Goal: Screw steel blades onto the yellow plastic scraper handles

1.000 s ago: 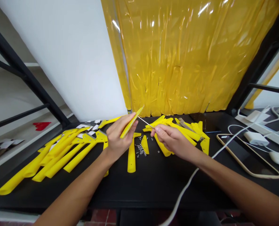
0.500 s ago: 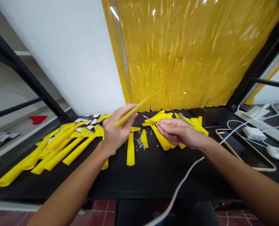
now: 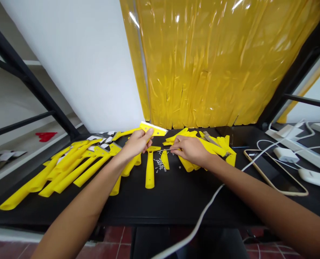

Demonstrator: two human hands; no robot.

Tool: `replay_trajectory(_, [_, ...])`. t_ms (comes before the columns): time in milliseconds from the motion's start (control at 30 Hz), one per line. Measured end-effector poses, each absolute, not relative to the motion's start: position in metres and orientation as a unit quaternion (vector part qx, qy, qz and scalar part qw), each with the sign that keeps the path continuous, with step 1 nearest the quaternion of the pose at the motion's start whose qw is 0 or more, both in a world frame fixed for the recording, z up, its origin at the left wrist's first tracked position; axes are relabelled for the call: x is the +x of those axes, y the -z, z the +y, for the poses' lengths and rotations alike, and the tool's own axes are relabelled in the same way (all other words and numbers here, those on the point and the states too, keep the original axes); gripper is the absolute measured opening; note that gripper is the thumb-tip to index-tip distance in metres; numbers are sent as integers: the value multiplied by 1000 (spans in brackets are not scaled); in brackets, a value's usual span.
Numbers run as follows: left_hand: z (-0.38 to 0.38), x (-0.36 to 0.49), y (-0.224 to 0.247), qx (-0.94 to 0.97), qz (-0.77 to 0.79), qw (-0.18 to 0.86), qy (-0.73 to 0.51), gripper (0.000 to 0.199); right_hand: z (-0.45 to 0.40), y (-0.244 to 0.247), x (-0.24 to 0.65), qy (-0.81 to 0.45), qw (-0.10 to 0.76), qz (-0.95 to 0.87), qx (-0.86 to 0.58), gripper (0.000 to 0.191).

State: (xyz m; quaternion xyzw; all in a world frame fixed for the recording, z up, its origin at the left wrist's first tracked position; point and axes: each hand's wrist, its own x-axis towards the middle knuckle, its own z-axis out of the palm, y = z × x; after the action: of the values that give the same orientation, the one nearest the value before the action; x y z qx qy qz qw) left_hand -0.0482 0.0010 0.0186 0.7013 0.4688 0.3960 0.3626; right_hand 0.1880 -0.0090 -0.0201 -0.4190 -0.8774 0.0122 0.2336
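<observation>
My left hand (image 3: 138, 143) is closed on a yellow scraper head (image 3: 156, 131) with holes and a pale strip along its upper edge, held above the table. Whether a handle belongs to it is unclear. My right hand (image 3: 188, 146) grips a thin metal screwdriver (image 3: 166, 149), its shaft pointing left over the loose screws. Below the hands lies a yellow scraper handle (image 3: 149, 171), wide end toward me. Beside it are a small yellow plate (image 3: 165, 160) and a scatter of small screws and nuts (image 3: 160, 165).
Several yellow scrapers (image 3: 86, 169) are piled at the left. More yellow parts (image 3: 221, 145) lie behind and right of my right hand. A phone (image 3: 275, 172), a white charger (image 3: 286, 154) and white cables stand at the right. One cable (image 3: 205, 208) crosses the table front.
My left hand has lowered and turned the yellow scraper head from edge-on to its flat face. My right hand has moved left, bringing the screwdriver over the screws.
</observation>
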Motion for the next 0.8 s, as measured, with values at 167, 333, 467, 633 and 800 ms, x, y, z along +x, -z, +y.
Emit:
replay_trajectory(167, [2,-51,-20,659,512,426,-348,46,11,19,168,29,104,-904,-413,17])
replay_trajectory(333, [3,-51,-20,654,502,447,-347,35,18,22,159,8,104,-909,-404,16])
replay_trajectory(467, [5,-53,-17,658,457,472,-368,19,19,26,160,0,110,-908,-404,18])
replay_trajectory(633, [8,-54,-14,664,402,491,-395,8,20,29,165,-32,103,-915,-389,15])
replay_trajectory(800, [9,-54,-14,688,392,472,-387,13,19,26,167,-53,105,-912,-392,12])
